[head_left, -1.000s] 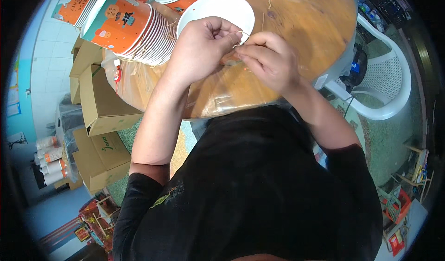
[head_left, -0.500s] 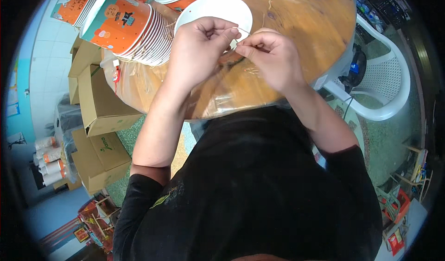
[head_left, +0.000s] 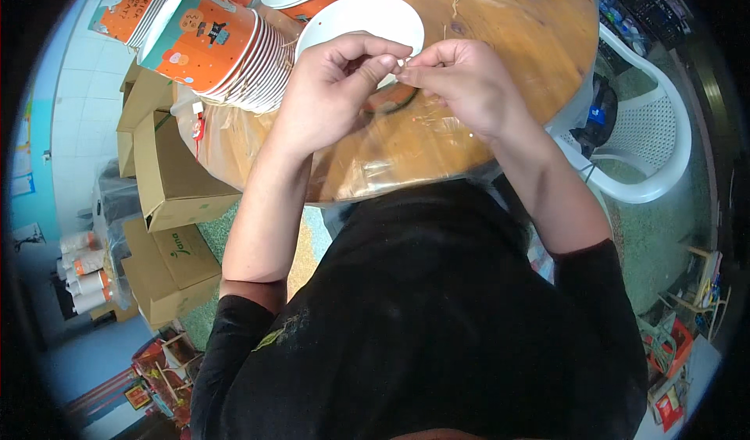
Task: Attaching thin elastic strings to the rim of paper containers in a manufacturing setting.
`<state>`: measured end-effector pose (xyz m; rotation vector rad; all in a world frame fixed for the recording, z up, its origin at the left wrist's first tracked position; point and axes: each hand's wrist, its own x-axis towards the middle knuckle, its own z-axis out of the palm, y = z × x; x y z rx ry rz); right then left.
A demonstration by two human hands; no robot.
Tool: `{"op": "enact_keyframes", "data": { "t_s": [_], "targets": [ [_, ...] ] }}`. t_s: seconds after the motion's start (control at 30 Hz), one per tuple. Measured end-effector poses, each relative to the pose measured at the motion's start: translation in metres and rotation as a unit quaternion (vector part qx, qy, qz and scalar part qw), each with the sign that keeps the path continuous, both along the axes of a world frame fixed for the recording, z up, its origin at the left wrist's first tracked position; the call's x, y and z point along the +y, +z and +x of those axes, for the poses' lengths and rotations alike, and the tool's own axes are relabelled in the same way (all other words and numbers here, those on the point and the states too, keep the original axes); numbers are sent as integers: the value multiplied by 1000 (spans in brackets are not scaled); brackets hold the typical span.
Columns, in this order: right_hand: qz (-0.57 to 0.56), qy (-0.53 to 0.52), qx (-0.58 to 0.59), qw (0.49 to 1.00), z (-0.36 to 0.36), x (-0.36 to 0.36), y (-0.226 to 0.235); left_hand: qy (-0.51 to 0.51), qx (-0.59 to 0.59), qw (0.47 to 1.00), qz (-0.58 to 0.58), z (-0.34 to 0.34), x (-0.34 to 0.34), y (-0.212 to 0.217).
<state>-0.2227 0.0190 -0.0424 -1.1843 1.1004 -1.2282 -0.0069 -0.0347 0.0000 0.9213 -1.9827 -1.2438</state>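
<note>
Left hand (head_left: pixel 336 89) and right hand (head_left: pixel 461 81), frame centre-top: fingertips pinched together on a tiny, indistinct item above the white lid (head_left: pixel 367 14). Risk: it may slip onto the bench (head_left: pixel 508 26), since the grip is so fine.

The scene is viewed from a single head-worn fisheye camera, aimed steeply down at the round wooden surface (head_left: pixel 500 120), with both hands seen close below.

A round wooden table (head_left: pixel 500 34) carries a white bowl (head_left: pixel 363 18), with stacked orange paper cups (head_left: pixel 226 46) just left of the bowl.
</note>
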Motion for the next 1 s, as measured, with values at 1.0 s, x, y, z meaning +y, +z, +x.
{"op": "enact_keyframes", "data": {
  "t_s": [1.0],
  "targets": [
    [-79, -49, 192, 977, -2, -8, 11, -18, -57, 998, -21, -1, -15, -6]
  ]
}}
